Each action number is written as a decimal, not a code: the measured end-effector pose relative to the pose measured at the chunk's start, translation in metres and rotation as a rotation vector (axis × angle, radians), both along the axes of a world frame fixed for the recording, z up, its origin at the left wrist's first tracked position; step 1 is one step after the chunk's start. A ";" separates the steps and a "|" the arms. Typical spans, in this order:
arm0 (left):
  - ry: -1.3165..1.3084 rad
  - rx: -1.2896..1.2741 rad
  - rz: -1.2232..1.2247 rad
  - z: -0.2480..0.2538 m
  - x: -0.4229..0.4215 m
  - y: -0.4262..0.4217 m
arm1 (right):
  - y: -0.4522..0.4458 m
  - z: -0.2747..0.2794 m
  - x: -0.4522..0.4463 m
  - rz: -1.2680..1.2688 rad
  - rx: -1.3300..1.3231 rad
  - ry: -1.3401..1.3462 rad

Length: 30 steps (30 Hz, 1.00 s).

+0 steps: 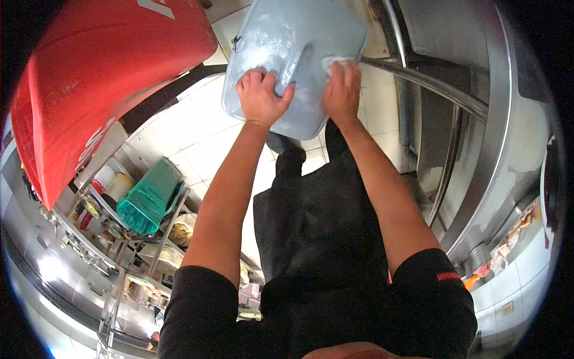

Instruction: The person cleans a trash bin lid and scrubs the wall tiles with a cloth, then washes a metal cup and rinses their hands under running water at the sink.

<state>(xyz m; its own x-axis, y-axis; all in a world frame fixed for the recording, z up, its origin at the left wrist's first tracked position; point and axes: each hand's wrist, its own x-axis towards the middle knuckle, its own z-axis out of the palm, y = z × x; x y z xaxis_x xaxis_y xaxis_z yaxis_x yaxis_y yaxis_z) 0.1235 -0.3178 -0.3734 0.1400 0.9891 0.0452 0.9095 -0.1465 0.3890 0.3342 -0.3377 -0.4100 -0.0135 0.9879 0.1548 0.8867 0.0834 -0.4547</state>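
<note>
A large pale blue-grey plastic lid (314,99) with rounded corners and a long moulded slot fills the top middle. Its surface looks wet, with whitish smears. My left hand (263,99) grips it beside the slot, fingers bent and thumb apart. On the right part of the lid, my right hand (342,93) presses down with curled fingers, slightly blurred. Something whitish shows at those fingertips; whether it is a cloth or foam, I cannot tell. The lid's far edge runs out of view.
A big red plastic bin (119,66) stands at upper left. Below it, a metal rack (164,239) holds a green container (150,200) and food tubs. Steel equipment with a curved metal rail (439,87) is on the right. White floor tiles (182,128) lie below.
</note>
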 end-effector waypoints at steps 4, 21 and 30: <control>-0.006 0.087 -0.007 -0.012 0.010 0.004 | 0.086 -0.008 0.000 0.005 0.188 -0.049; -0.097 -0.014 0.125 -0.011 0.031 0.018 | 0.129 0.000 0.001 0.192 -0.014 -0.048; -0.098 -0.020 0.133 -0.013 0.031 0.018 | 0.245 -0.029 -0.028 0.381 -0.130 -0.060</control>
<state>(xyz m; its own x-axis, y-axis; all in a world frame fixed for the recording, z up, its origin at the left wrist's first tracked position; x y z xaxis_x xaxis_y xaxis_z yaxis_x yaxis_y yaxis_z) 0.1547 -0.2995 -0.3862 0.0037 0.9995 0.0325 0.8778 -0.0188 0.4786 0.3066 -0.0926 -0.4390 -0.3874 0.9218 0.0167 0.8290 0.3562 -0.4311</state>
